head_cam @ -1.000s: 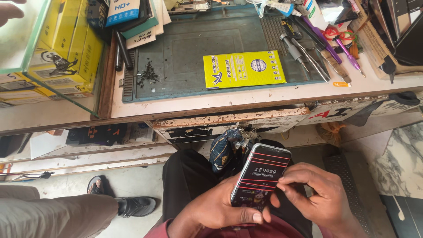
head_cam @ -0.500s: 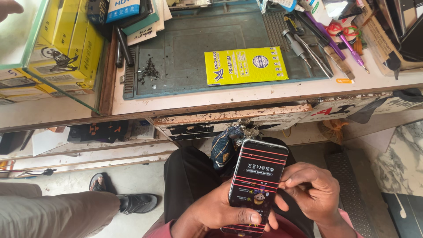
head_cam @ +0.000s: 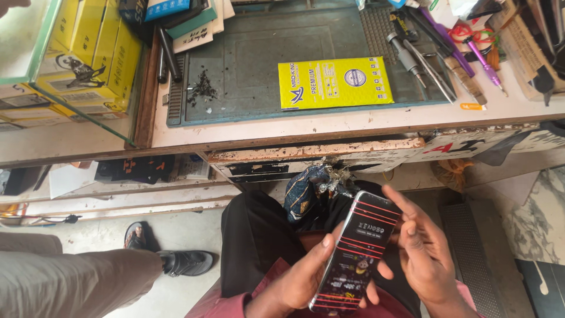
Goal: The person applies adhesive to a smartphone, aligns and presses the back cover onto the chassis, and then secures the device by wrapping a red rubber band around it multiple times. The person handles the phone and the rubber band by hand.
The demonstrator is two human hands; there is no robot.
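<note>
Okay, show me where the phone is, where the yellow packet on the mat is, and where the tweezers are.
phone [head_cam: 356, 253]: head view, middle of its patterned back, held in the left hand.
yellow packet [head_cam: 335, 82]: head view, centre of its printed face.
tweezers [head_cam: 432, 69]: head view, midway along the metal arms.

Both hands are bare: the left hand [head_cam: 300, 280] emerges from a pinkish-red sleeve [head_cam: 226, 303], the right hand [head_cam: 424, 256] shows the same fabric near its wrist. Black trousers [head_cam: 253, 235] cover the lap.

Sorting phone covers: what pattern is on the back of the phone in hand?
Black with thin red horizontal stripes, on the phone in the left hand; head view.
</note>
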